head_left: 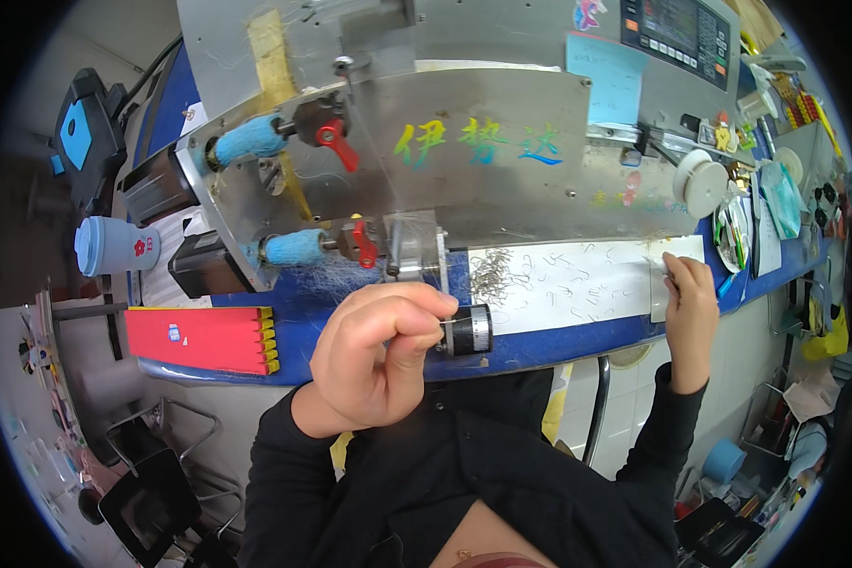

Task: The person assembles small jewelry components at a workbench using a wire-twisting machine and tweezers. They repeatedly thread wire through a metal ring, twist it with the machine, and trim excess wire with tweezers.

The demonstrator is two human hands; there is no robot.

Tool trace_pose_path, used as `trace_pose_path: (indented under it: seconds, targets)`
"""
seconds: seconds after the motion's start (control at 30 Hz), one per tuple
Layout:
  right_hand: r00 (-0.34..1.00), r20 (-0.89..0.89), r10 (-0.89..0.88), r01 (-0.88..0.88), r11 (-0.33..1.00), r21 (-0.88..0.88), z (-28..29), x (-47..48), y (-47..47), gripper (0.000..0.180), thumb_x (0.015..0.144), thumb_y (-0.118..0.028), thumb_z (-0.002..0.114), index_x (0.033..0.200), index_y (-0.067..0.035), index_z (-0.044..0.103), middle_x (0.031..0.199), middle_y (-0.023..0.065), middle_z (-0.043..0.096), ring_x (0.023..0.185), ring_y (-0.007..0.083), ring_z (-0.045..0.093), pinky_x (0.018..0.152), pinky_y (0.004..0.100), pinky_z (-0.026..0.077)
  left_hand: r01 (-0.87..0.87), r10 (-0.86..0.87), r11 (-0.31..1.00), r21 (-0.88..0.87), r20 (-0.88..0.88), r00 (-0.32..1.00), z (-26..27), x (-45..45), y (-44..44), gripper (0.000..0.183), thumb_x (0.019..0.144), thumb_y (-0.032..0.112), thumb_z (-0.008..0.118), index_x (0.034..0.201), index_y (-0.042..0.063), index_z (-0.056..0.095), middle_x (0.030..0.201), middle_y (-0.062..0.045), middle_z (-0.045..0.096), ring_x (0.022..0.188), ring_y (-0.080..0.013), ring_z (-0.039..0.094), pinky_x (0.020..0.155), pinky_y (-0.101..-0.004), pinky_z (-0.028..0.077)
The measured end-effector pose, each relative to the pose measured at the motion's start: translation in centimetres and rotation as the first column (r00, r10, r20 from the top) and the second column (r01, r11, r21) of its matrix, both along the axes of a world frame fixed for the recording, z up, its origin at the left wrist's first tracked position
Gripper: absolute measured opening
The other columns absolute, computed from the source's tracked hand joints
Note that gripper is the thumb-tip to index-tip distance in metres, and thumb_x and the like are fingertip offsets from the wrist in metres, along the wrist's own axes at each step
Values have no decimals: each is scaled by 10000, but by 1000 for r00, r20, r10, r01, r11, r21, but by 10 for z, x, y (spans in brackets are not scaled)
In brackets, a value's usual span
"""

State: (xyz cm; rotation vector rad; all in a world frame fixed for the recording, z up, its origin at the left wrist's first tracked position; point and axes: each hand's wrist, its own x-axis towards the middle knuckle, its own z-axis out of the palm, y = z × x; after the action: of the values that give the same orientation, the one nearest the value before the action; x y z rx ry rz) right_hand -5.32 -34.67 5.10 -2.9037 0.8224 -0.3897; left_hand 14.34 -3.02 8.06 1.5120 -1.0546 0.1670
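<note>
My left hand (376, 355) is raised over the near edge of the blue table, thumb and forefinger pinched on a thin, pale strand. Just beyond those fingertips is a black cylindrical part (473, 329) with a printed label, at the front of the metal machine (468, 184). My right hand (690, 305) is at the right end of a white paper sheet (596, 284), its fingertips drawn together at a clear strip (659, 298). Whether they grip something small is hard to see. Small curved dark fibre pieces (568, 277) are spread on the sheet, with a dense pile (491, 275) at its left.
Two red-handled clamps (338, 145) and blue-wrapped shafts (295, 248) project from the machine at left. A red folder (199, 341) and a blue lidded cup (117, 246) stand left. White spools (701, 183) and a pen tray (731, 234) are at right.
</note>
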Motion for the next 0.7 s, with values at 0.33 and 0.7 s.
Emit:
trace_pose_path:
  seconds: [0.33,0.7]
  targets:
    - [780,552,295,-526,787,322,57,37,71,296,842,50,740,1131,-8,717,1044,151,691,797,244,664,662,309,526,-81,72,995,55,161,984,12,-9,-14,93,958,30,662,1006,-3,589,1044,-175,689,841,-241,655,752,-309,526]
    - [339,623,705,-818,548,-175,62,120,149,269,667,-14,764,926,41,715,934,118,679,750,267,645,599,320,540,-28,25,997,76,42,999,12,-5,15,77,936,-3,662,985,17,607,1043,-158,678,882,-254,673,779,-334,543]
